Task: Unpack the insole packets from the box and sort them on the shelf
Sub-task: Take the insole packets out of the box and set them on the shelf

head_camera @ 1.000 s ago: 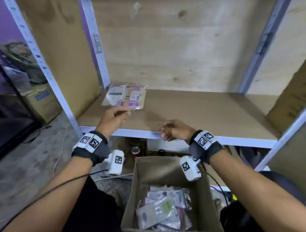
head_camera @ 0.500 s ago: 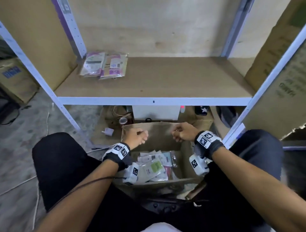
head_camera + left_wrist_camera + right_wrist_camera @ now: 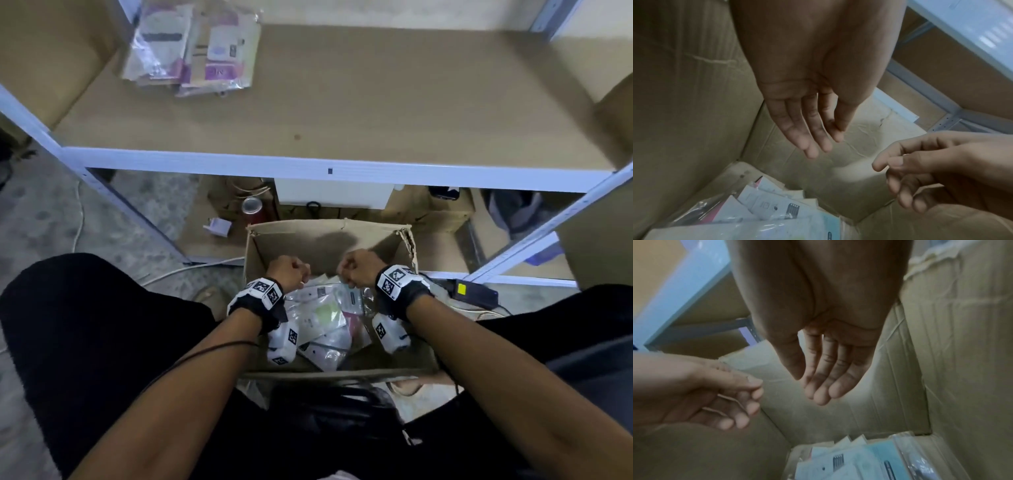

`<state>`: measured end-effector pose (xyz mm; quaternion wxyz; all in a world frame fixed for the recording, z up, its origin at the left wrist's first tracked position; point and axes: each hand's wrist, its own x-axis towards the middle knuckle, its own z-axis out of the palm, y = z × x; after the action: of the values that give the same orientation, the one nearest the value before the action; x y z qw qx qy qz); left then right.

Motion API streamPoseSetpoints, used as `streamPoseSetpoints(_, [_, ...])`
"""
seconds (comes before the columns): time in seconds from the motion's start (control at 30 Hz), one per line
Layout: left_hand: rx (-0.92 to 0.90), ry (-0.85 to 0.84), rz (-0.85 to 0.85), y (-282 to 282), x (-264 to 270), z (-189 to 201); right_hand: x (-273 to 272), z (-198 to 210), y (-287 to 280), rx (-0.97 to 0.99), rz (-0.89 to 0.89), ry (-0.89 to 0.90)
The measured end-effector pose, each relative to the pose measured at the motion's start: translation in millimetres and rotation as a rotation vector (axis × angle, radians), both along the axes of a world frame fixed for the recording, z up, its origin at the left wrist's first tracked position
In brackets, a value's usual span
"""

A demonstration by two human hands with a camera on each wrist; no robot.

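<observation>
Both hands have come down from the shelf edge, where they were a second ago, and now hang inside the open cardboard box (image 3: 404,349) on the floor between the person's knees. The left hand (image 3: 289,272) is released: the left wrist view shows its fingers (image 3: 807,129) straight and loose, holding nothing. The right hand (image 3: 358,267) is likewise released, its fingers (image 3: 824,374) extended downward and clear of any packet. From the head view the two hands look like fists, but that is only the downward angle.

The insole packets in the box (image 3: 322,322) lie in a loose overlapping heap on the box floor, below both hands and not yet touched; several are in clear plastic sleeves with white and pale green cards. Two small piles of sorted packets (image 3: 191,51) sit at the back left of the shelf (image 3: 376,102), touching or slightly overlapping each other.

Assessment: the shift from shelf to box marks the start of another pick. Most of the stock appears to be in the box, so the task is at an early stage. The next move calls for lowering one hand onto the top packet. The glossy sleeves are likely to slide against each other, so more than one may lift together.
</observation>
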<state>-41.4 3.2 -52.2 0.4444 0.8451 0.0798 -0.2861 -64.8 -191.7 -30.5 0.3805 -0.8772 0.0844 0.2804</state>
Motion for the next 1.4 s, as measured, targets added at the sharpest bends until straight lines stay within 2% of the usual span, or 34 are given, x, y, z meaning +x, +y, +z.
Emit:
streamPoseSetpoints(0.1, [-0.022, 0.052, 0.069, 2.3, 7.5, -17.7, 9.9, -23.8, 9.7, -0.094, 0.02, -0.026])
streamPoseSetpoints(0.17, [0.035, 0.062, 0.084, 4.0, 10.7, -24.6, 13.5, -39.2, 16.8, -0.134, 0.056, -0.014])
streamPoseSetpoints(0.27, [0.12, 0.06, 0.064, 6.4, 10.8, -35.3, 12.3, -64.0, 29.2, -0.21, 0.169, 0.014])
streamPoseSetpoints(0.37, [0.124, 0.075, 0.039, 7.2, 7.6, -42.1, 9.3, -89.5, 39.7, -0.25, 0.261, 0.022])
streamPoseSetpoints(0.57, [0.17, 0.009, -0.005, 10.0, 11.8, -40.7, 3.9, -123.8, 51.9, -0.277, 0.318, 0.036])
streamPoseSetpoints(0.7, [0.237, -0.018, -0.067, 12.9, 18.7, -36.8, 6.0, -132.8, 54.3, -0.375, 0.382, 0.028])
streamPoseSetpoints(0.97, [0.26, -0.044, -0.149, 8.6, 21.0, -26.8, 0.7, -140.1, 55.0, -0.539, 0.429, 0.058])
streamPoseSetpoints(1.17, [0.282, -0.066, -0.154, 4.0, 20.1, -21.4, -8.6, -140.2, 43.6, -0.589, 0.529, 0.14])
streamPoseSetpoints(1.3, [0.241, -0.056, -0.155, 0.5, 16.0, -21.9, -17.8, -136.6, 26.3, -0.521, 0.493, 0.238])
streamPoseSetpoints(1.4, [0.215, -0.023, -0.128, 2.3, 11.6, -23.9, -19.6, -134.1, 24.0, -0.515, 0.482, 0.244])
